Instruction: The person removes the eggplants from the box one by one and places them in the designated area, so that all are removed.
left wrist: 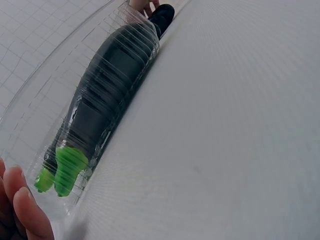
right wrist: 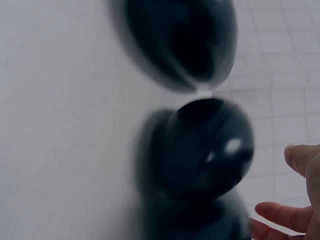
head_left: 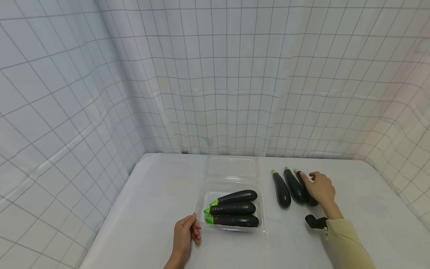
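Observation:
Three dark eggplants (head_left: 232, 208) with green stems lie side by side in a clear plastic clamshell box (head_left: 231, 228), its lid (head_left: 231, 167) folded back. My left hand (head_left: 185, 232) is at the box's front left corner, fingers loosely bent and fingertips right at the rim. In the left wrist view, its fingertips (left wrist: 31, 212) show beside the green stems (left wrist: 69, 170). On the table to the right are three more eggplants: a left one (head_left: 281, 189), a middle one (head_left: 294, 186) and a right one (head_left: 312, 201). My right hand (head_left: 321, 188) reaches over the right one, partly hiding it, with thumb and fingers spread.
A white-covered table (head_left: 151, 209) bears everything. White grid-patterned curtains (head_left: 218, 93) hang behind it and at both sides. A black wrist device (head_left: 315, 222) sits at the cuff of my right sleeve (head_left: 347, 243), low over the table.

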`<act>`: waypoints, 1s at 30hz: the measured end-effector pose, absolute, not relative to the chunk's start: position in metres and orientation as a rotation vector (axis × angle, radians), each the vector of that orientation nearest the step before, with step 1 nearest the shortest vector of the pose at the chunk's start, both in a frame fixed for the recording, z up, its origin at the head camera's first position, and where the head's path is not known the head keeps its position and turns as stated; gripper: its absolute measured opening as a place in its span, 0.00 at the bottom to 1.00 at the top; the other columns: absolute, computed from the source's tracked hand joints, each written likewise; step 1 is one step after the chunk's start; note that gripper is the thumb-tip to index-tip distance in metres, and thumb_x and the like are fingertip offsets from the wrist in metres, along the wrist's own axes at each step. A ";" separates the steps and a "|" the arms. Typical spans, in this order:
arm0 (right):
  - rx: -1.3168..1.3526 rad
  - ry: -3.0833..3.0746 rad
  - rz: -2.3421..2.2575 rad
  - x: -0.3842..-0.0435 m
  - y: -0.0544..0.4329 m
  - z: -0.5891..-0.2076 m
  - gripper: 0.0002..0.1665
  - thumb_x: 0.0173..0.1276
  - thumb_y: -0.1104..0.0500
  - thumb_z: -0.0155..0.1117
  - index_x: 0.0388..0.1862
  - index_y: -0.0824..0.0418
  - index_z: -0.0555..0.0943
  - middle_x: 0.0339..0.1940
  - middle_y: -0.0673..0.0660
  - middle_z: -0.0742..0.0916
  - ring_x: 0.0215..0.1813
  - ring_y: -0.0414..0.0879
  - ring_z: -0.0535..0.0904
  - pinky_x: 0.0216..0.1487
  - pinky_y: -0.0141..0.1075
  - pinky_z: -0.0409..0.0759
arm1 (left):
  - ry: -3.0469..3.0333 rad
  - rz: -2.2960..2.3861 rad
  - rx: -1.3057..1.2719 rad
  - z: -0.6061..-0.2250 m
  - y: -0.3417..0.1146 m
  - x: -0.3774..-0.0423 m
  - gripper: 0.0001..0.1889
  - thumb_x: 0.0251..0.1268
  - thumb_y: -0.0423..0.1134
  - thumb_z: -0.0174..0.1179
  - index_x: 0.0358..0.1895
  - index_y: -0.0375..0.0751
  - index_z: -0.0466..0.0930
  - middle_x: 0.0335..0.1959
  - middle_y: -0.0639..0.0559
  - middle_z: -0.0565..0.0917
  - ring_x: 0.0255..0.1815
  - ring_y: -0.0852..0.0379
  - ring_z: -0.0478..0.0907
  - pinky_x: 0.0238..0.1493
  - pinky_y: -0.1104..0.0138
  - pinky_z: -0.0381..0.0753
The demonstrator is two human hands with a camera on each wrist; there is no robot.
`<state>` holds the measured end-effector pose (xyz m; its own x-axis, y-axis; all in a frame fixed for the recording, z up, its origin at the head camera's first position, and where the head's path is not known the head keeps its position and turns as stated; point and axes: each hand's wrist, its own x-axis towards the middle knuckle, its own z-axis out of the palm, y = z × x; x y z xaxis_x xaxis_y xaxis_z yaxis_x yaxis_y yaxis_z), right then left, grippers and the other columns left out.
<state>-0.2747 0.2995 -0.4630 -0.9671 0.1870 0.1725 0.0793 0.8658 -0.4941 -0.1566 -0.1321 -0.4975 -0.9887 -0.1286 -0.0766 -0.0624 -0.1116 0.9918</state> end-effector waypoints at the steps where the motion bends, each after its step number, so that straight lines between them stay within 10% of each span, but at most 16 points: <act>1: -0.172 -2.791 0.729 -0.274 0.296 -0.460 0.40 0.71 0.36 0.46 0.54 0.75 0.73 0.47 0.73 0.78 0.47 0.69 0.73 0.36 0.57 0.74 | -2.062 -2.298 0.223 -0.497 -0.132 -0.156 0.24 0.75 0.39 0.46 0.19 0.26 0.72 0.08 0.51 0.70 0.07 0.60 0.70 0.10 0.69 0.74; 8: 0.241 -2.700 0.785 -0.275 0.264 -0.438 0.26 0.70 0.48 0.58 0.48 0.71 0.79 0.38 0.65 0.82 0.39 0.58 0.76 0.36 0.51 0.75 | -2.060 -2.293 0.218 -0.497 -0.132 -0.156 0.24 0.75 0.39 0.46 0.19 0.26 0.72 0.08 0.51 0.70 0.08 0.60 0.70 0.09 0.70 0.73; 30: 1.002 -2.796 0.684 -0.247 0.158 -0.393 0.21 0.64 0.42 0.64 0.45 0.56 0.81 0.42 0.51 0.84 0.43 0.47 0.79 0.40 0.40 0.78 | -2.088 -2.301 0.222 -0.499 -0.134 -0.159 0.23 0.76 0.36 0.44 0.19 0.28 0.72 0.10 0.50 0.70 0.09 0.60 0.71 0.11 0.68 0.75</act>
<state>-0.2467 0.1583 -0.3926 -0.7797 -0.5810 0.2334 -0.6231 0.6835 -0.3802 -0.1591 -0.1337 -0.4992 -0.9895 -0.1151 -0.0875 -0.0759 -0.1014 0.9919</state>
